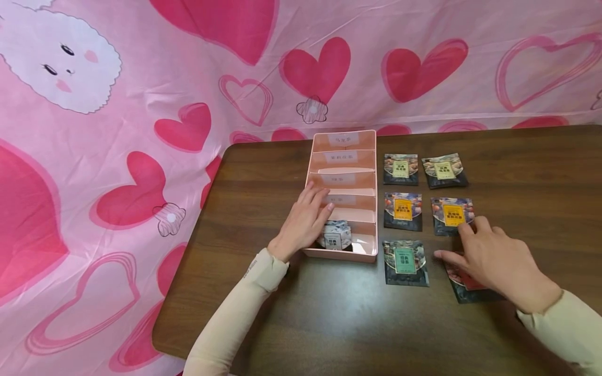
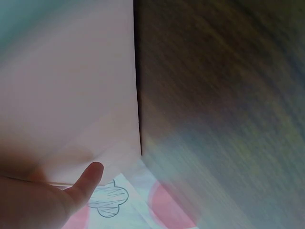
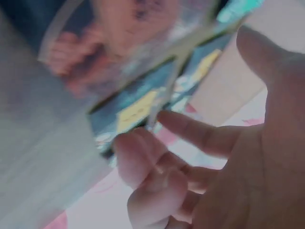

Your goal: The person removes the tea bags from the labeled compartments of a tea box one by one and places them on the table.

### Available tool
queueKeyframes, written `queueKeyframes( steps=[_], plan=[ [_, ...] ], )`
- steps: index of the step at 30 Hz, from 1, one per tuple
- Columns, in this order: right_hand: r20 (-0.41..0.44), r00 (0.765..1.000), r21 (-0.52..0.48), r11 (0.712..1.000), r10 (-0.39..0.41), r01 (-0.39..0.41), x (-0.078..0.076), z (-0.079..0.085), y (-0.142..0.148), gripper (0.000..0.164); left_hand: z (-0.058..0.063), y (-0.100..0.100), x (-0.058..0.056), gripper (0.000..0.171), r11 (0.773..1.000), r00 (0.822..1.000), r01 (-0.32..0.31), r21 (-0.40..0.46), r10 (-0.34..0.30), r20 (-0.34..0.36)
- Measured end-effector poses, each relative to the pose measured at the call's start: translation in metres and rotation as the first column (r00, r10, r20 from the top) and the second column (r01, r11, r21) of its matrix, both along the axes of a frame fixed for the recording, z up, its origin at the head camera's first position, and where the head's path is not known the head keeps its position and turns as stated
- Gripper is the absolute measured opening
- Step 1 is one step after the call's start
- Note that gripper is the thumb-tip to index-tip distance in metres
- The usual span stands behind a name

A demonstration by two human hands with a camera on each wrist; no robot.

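Note:
My left hand [image 1: 303, 219] rests on the left rim of a long pink box [image 1: 340, 255] split into compartments. A white-and-grey sachet [image 1: 335, 236] lies in its nearest compartment, partly behind the thumb. Over a red-labelled sachet [image 1: 463, 293] hovers my right hand [image 1: 498, 258], its fingers loosely bent and holding nothing; the hand covers much of that sachet. Its fingertips appear just over the lower edge of a yellow-labelled sachet [image 1: 451, 211]. In the right wrist view the thumb stands apart from the fingers, with the red-labelled sachet [image 3: 128, 28] beyond.
Between box and right hand lie a green-labelled sachet [image 1: 405, 262], another yellow-labelled sachet [image 1: 403, 211] and two pale-green-labelled sachets [image 1: 401, 169]. Labels [image 1: 340, 156] mark the compartments' walls. A pink heart-print cloth [image 1: 367, 68] hangs behind the brown wooden table [image 1: 254, 209].

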State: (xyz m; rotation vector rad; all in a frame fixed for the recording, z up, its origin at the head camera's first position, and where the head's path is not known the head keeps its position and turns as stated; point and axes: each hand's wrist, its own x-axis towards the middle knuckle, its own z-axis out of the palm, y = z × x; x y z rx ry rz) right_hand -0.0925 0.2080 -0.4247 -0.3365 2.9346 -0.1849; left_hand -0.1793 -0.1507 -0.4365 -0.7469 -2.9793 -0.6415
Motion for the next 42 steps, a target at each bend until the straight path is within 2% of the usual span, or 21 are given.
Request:
queueKeyframes(
  steps=[2, 4, 7, 14, 18, 24, 28, 34, 42],
  plan=[
    [-0.002, 1.0, -0.022, 0.999, 0.027, -0.027, -0.005, 0.006, -0.004, 0.07, 0.0, 0.0, 0.0, 0.051, 1.0, 1.0, 0.0, 0.0, 0.0, -0.003],
    [0.049, 0.998, -0.044, 0.998, 0.044, -0.042, -0.01, 0.012, -0.01, 0.067, 0.0, 0.0, 0.001, 0.051, 1.0, 1.0, 0.0, 0.002, 0.0, -0.003],
    [0.076, 0.992, -0.081, 0.993, 0.097, -0.09, -0.017, 0.022, -0.023, 0.064, 0.0, 0.0, 0.0, 0.051, 1.0, 1.0, -0.003, 0.012, 0.003, -0.002],
    [-0.03, 0.976, -0.213, 0.952, 0.217, -0.218, -0.019, 0.042, -0.059, 0.042, 0.0, -0.002, -0.001, 0.049, 0.995, 1.0, -0.005, 0.098, 0.002, 0.031],
    [-0.04, 0.965, -0.259, 0.93, 0.258, -0.259, -0.021, 0.049, -0.081, 0.038, -0.001, -0.003, -0.002, 0.048, 0.993, 0.999, -0.003, 0.12, -0.002, 0.036],
    [-0.083, 0.947, -0.292, 0.901, 0.31, -0.321, -0.029, 0.049, -0.115, 0.031, -0.001, -0.004, -0.002, 0.049, 0.991, 0.999, -0.006, 0.132, 0.001, 0.039],
    [-0.116, 0.944, -0.304, 0.894, 0.31, -0.33, -0.037, 0.048, -0.13, 0.027, -0.002, -0.004, -0.002, 0.05, 0.989, 0.999, -0.013, 0.146, 0.005, 0.052],
    [-0.102, 0.952, -0.306, 0.901, 0.289, -0.307, -0.046, 0.047, -0.146, 0.024, -0.002, -0.003, -0.003, 0.05, 0.987, 0.999, -0.01, 0.158, 0.003, 0.048],
    [-0.108, 0.952, -0.265, 0.915, 0.285, -0.304, -0.048, 0.039, -0.161, 0.025, -0.002, -0.004, -0.003, 0.051, 0.989, 0.999, -0.015, 0.145, 0.008, 0.054]
  ],
)
